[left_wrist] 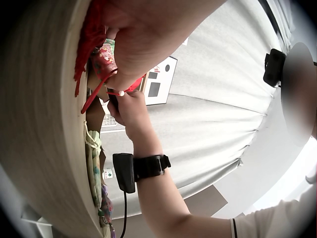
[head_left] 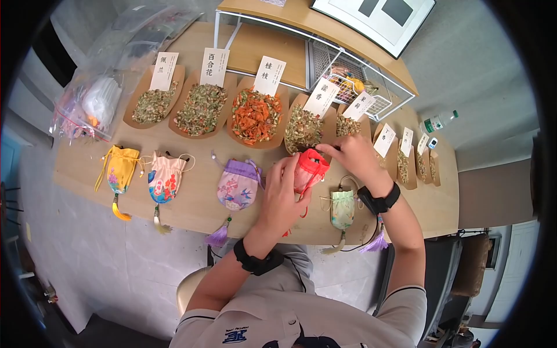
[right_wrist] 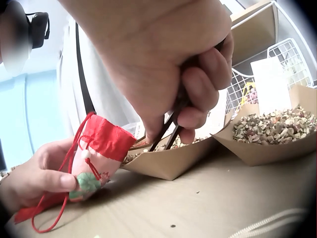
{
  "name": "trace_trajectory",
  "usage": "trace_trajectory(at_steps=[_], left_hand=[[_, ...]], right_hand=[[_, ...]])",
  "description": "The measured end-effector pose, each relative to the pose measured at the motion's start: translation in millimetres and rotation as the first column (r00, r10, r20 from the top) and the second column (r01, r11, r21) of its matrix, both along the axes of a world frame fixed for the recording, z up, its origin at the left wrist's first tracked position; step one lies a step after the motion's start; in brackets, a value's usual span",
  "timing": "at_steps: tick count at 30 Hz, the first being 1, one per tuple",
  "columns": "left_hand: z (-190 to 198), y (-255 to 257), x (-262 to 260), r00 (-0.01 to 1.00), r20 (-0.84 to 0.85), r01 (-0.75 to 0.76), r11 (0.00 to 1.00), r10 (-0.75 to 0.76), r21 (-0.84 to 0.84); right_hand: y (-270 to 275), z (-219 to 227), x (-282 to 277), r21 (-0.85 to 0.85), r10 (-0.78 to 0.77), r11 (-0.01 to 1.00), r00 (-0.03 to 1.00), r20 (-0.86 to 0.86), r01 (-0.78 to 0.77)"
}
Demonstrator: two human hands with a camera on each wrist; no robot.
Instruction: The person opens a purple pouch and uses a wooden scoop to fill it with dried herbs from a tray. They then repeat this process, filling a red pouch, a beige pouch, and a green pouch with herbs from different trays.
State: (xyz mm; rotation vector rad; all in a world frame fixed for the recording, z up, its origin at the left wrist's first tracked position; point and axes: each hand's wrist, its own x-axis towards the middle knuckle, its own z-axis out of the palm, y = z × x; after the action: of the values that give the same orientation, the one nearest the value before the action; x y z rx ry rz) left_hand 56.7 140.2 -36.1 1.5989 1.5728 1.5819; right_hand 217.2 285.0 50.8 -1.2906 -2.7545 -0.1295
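Observation:
My left hand point(head_left: 281, 188) grips a red and pink drawstring pouch point(right_wrist: 113, 141) with green leaf embroidery, its red mouth tilted up toward the right hand. A red cord with a white bead hangs from it. Dark tongs point(right_wrist: 182, 100) are pinched in my right hand point(head_left: 355, 158), fingers curled round them. In the right wrist view the two prongs point down, and their tips overlap a brown paper tray point(right_wrist: 171, 166) of chopped dried herbs. From the head, the right hand is just right of the pouch mouth, in front of the herb tray point(head_left: 304, 124).
Labelled trays of dried herbs curve along the table, among them an orange mix point(head_left: 255, 119). Yellow point(head_left: 120, 168), pink point(head_left: 165, 178), purple point(head_left: 238, 184) and green point(head_left: 342, 210) pouches lie along the near side. Behind stand a white-framed shelf point(head_left: 316, 36), a wire basket point(head_left: 377, 105) and a bottle point(head_left: 439, 122).

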Motion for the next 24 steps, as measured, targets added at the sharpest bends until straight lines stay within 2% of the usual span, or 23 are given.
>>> trace_trajectory(at_steps=[4,7,19,24], left_hand=[[-2,1,0,1.000,-0.007,-0.011,1.000,0.011,0.002],[-2,1,0,1.000,-0.012,-0.012,1.000,0.012,0.003],[-1,0,-1,1.000,-0.015,-0.008,1.000,0.008,0.005],[-2,0,0,1.000,-0.018,-0.020,1.000,0.020,0.005]], right_hand=[[-2,-12,2,0.174,0.040,0.984,0.999,0.018,-0.042],[-3,-17,3,0.229,0.052,0.972,0.999,0.012,-0.053],[4,-15,-3,0.296,0.038,0.955,0.996,-0.085,-0.011],[8,-21,1,0.307,0.027,0.952,0.997,-0.066,-0.006]])
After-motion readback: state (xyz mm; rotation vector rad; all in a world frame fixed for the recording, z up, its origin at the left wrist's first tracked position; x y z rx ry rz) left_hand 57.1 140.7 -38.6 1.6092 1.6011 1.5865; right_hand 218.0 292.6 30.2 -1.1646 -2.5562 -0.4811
